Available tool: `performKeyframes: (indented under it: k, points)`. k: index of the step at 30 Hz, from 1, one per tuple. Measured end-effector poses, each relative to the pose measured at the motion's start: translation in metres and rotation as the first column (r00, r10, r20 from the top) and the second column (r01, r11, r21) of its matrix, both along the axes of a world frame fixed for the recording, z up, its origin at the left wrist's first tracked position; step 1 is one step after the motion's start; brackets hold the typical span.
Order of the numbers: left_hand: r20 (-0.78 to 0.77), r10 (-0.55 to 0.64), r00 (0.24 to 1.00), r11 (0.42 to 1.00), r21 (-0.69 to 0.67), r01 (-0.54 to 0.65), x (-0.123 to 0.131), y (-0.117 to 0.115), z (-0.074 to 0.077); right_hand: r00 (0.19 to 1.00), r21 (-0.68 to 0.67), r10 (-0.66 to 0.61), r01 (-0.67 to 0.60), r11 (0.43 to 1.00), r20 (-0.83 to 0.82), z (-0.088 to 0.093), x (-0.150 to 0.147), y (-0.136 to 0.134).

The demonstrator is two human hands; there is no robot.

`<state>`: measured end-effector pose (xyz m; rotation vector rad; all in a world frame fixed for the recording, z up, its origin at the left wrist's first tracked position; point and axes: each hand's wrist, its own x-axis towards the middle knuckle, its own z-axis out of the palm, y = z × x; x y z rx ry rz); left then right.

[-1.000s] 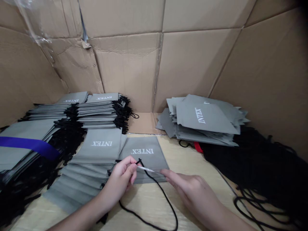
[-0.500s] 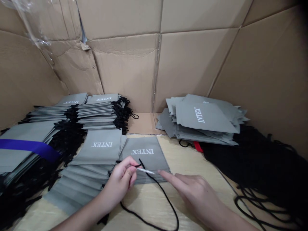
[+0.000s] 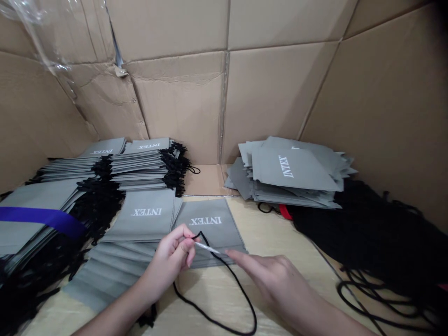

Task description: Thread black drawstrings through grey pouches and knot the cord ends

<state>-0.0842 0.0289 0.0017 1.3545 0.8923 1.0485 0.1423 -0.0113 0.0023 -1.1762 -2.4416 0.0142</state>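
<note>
Cardboard [image 3: 273, 88] rises behind the grey pouch [image 3: 201, 210]. Over its near part, my left hand [image 3: 175, 249] pinches a whitish tool [image 3: 207, 247] beside a black cord [image 3: 238, 276]; by its near right corner, my right hand [image 3: 280, 276] points at the tool's tip, whether gripping I cannot tell.

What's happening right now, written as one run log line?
left hand: pinching thin whitish tool | right hand: index finger extended toward tool | black cord: looped between hands | grey INTEX pouch: flat on table

The left hand [image 3: 177, 248] hides one end of the white rod [image 3: 207, 247].
</note>
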Motion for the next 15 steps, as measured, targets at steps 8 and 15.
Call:
performKeyframes:
  k: [8,15]
  points:
    - [0.104,0.051,0.993,0.994,-0.102,-0.041,0.0030,0.0047,-0.0018,0.998,0.076,-0.021,0.016,0.997,0.066,-0.0016,-0.0006,0.0010]
    - [0.042,0.099,0.994,0.988,-0.124,-0.093,0.0038,0.0029,-0.0008,0.986,0.146,0.039,-0.063,0.987,0.162,-0.0035,-0.0026,-0.0023]
